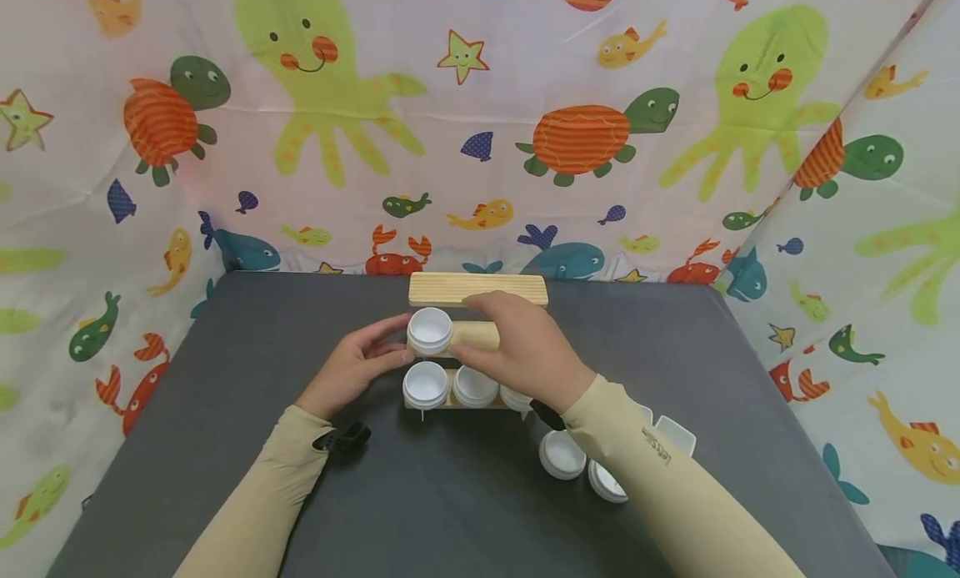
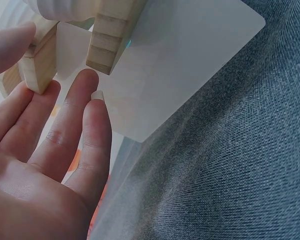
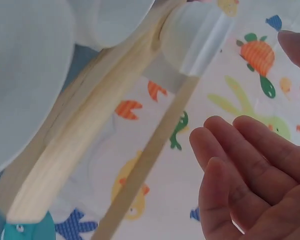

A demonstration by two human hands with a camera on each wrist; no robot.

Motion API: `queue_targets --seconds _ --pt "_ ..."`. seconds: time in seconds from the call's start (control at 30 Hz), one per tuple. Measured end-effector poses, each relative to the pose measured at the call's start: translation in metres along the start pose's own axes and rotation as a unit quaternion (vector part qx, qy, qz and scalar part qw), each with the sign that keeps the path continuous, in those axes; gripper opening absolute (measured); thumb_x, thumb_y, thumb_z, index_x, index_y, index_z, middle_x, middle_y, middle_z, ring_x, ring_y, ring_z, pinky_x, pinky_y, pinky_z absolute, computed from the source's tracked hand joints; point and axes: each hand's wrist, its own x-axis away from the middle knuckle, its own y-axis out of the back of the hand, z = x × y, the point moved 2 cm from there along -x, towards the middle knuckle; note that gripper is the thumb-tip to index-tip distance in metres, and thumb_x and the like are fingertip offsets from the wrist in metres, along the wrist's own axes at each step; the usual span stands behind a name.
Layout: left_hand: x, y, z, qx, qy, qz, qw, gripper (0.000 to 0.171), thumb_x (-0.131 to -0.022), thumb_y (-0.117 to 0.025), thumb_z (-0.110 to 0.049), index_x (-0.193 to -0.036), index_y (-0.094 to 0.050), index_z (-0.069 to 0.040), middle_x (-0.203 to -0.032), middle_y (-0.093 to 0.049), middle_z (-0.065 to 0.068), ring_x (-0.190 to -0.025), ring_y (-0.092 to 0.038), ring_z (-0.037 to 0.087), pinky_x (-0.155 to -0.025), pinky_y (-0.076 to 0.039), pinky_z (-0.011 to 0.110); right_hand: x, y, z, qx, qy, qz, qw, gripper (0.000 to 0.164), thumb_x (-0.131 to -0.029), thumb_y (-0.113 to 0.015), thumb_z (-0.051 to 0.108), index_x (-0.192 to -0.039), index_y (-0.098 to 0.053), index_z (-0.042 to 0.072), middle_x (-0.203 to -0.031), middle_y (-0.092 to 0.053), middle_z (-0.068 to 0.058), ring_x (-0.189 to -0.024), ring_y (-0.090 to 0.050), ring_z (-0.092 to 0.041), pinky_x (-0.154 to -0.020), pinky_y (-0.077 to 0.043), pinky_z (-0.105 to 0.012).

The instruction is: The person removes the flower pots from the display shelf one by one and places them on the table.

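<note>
A tiered wooden stand (image 1: 477,289) with clear side panels stands ahead of me on the dark table. One white round jar (image 1: 430,330) sits at the left end of its middle shelf (image 1: 480,334). My left hand (image 1: 358,359) holds that shelf's end, thumb in front and fingertips behind; in the left wrist view they meet the plank's end (image 2: 39,67). Over the middle shelf, right of the jar, hovers my right hand (image 1: 528,344), its fingers relaxed with nothing between them. Several white jars (image 1: 425,384) line the lowest shelf, the rightmost partly behind my right hand.
Loose white jars (image 1: 562,454) lie on the dark table (image 1: 450,511) at right, partly hidden by my right sleeve (image 1: 652,461). A squarish white container (image 1: 677,434) is beside them. A curtain (image 1: 465,128) printed with sea animals rises behind and at both sides.
</note>
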Motion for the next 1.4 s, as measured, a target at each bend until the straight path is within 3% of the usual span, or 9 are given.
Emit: queue_targets --seconds 0.43,0.6,0.93,1.1,1.4 --pt "0.000 0.001 0.000 0.004 0.001 0.005 1.0000 0.066 -0.099 -0.081 -0.035 -0.159 -0.055 -0.026 -0.165 -0.054 0.001 -0.135 -0.069 0.027 -0.112 -0.058 0.042 -0.028 -0.020 0.009 -0.001 -0.001 0.033 0.999 0.062 -0.092 -0.085 0.048 -0.140 -0.070 0.012 -0.138 -0.074 -0.004 -0.129 -0.069 -0.024 -0.112 -0.057 -0.047" --pt "0.000 0.001 0.000 0.006 -0.001 0.005 1.0000 0.065 -0.100 -0.080 -0.033 -0.160 -0.054 -0.025 -0.165 -0.054 0.001 -0.135 -0.069 0.028 -0.110 -0.058 0.039 -0.034 -0.026 0.009 0.000 0.001 0.040 0.999 0.059 -0.090 -0.087 0.048 -0.136 -0.072 0.014 -0.130 -0.077 -0.002 -0.120 -0.071 -0.022 -0.105 -0.060 -0.045" --pt "0.000 0.001 0.000 0.008 0.001 0.006 1.0000 0.064 -0.100 -0.080 -0.033 -0.159 -0.055 -0.027 -0.164 -0.054 -0.001 -0.134 -0.070 0.026 -0.110 -0.059 0.037 -0.041 -0.038 0.013 0.006 -0.006 0.051 0.999 0.058 -0.089 -0.088 0.047 -0.134 -0.072 0.013 -0.121 -0.077 -0.002 -0.108 -0.072 -0.018 -0.096 -0.063 -0.041" --pt "-0.001 0.000 0.001 0.013 -0.004 0.010 0.9999 0.064 -0.100 -0.080 -0.032 -0.159 -0.055 -0.026 -0.165 -0.054 0.000 -0.133 -0.070 0.026 -0.108 -0.059 0.034 -0.042 -0.040 0.014 0.022 -0.005 0.055 0.998 0.059 -0.090 -0.088 0.046 -0.135 -0.071 0.011 -0.122 -0.077 -0.003 -0.109 -0.072 -0.019 -0.096 -0.064 -0.040" --pt "0.000 0.001 -0.001 0.008 -0.004 0.010 0.9999 0.064 -0.101 -0.079 -0.032 -0.159 -0.054 -0.028 -0.164 -0.054 -0.002 -0.134 -0.070 0.025 -0.112 -0.058 0.040 -0.042 -0.040 0.016 0.026 -0.010 0.058 0.998 0.060 -0.090 -0.088 0.045 -0.136 -0.070 0.011 -0.124 -0.076 -0.004 -0.111 -0.072 -0.020 -0.098 -0.063 -0.042"
